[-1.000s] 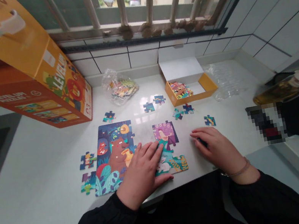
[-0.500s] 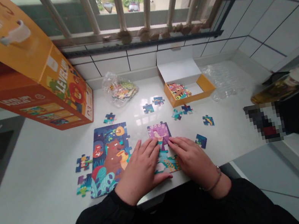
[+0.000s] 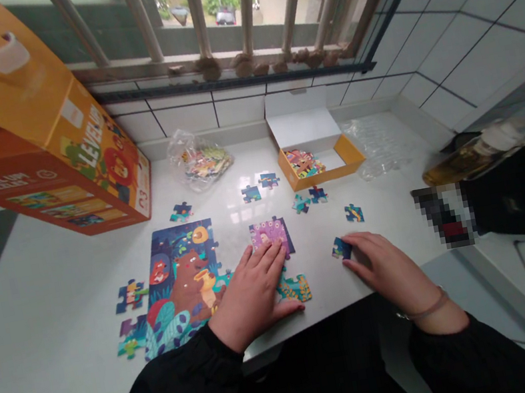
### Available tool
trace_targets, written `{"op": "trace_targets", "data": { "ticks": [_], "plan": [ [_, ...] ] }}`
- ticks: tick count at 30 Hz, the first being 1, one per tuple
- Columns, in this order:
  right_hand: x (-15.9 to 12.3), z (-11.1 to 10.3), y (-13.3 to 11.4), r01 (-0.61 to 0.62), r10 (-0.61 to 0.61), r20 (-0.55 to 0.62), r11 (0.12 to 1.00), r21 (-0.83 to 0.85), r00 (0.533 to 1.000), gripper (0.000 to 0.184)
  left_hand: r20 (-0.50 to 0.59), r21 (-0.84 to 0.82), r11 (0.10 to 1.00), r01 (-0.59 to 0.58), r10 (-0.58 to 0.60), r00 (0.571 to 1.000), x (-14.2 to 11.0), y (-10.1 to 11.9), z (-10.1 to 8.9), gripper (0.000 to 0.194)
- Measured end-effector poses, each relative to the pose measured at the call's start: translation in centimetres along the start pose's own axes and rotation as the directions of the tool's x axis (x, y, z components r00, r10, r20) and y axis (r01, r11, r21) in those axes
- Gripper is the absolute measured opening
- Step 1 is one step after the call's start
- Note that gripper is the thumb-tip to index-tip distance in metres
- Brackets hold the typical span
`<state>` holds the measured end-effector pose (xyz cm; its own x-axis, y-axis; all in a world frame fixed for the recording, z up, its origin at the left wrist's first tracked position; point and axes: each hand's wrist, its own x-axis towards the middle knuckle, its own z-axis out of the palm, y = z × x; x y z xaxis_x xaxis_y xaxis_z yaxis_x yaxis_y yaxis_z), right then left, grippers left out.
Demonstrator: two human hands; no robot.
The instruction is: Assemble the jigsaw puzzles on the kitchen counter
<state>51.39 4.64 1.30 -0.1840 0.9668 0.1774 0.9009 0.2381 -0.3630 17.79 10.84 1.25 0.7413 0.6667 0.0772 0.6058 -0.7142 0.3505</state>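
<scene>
My left hand [image 3: 256, 284] lies flat with fingers stretched over a small group of joined puzzle pieces [image 3: 269, 230], purple with a bird at the top and teal with orange plants below; part of it is hidden under the palm. Between the thumb and fingers of my right hand [image 3: 384, 261] is a dark blue puzzle piece [image 3: 339, 248], at the counter's right side. Left of my left hand is a larger joined puzzle section [image 3: 181, 272] with a bear holding a honey pot. Its lower right part is covered by my hand and sleeve.
Loose pieces lie around: an orange-patterned piece [image 3: 353, 213], a teal piece [image 3: 301, 204], a blue piece [image 3: 251, 193] and others at left [image 3: 130, 295]. Behind stand a yellow open box [image 3: 323, 177], a plastic bag of pieces [image 3: 203, 163], and a tall orange box [image 3: 99, 164]. A bottle [image 3: 464, 161] is at right.
My right hand went left to the small puzzle group, then back right, and now grips the dark blue piece that lay loose half a second ago. My left hand stays on the group.
</scene>
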Motion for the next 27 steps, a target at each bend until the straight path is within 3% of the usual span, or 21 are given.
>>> {"op": "trace_targets", "data": {
  "ticks": [5,16,23,27],
  "plan": [
    [0.6,-0.5,0.5,0.001,-0.004,0.05,0.999,0.042,0.999,0.036,0.04,0.003,1.0,0.014,-0.014,0.999,0.2,0.0,-0.2,0.104],
    [1.4,-1.5,0.6,0.002,-0.012,0.088,0.994,0.111,0.996,0.044,0.036,0.005,1.0,0.013,-0.014,0.999,0.1,-0.2,0.0,0.103],
    [1.1,-1.1,0.4,-0.116,0.118,0.031,0.992,-0.056,0.993,0.032,0.048,0.026,1.0,0.014,-0.015,0.999,0.1,0.0,-0.2,0.101],
    [2.3,-0.9,0.1,-0.099,0.101,0.012,0.99,-0.099,0.995,0.033,0.057,0.031,0.999,0.018,-0.02,0.998,0.0,0.0,-0.1,0.103]
  ]
}}
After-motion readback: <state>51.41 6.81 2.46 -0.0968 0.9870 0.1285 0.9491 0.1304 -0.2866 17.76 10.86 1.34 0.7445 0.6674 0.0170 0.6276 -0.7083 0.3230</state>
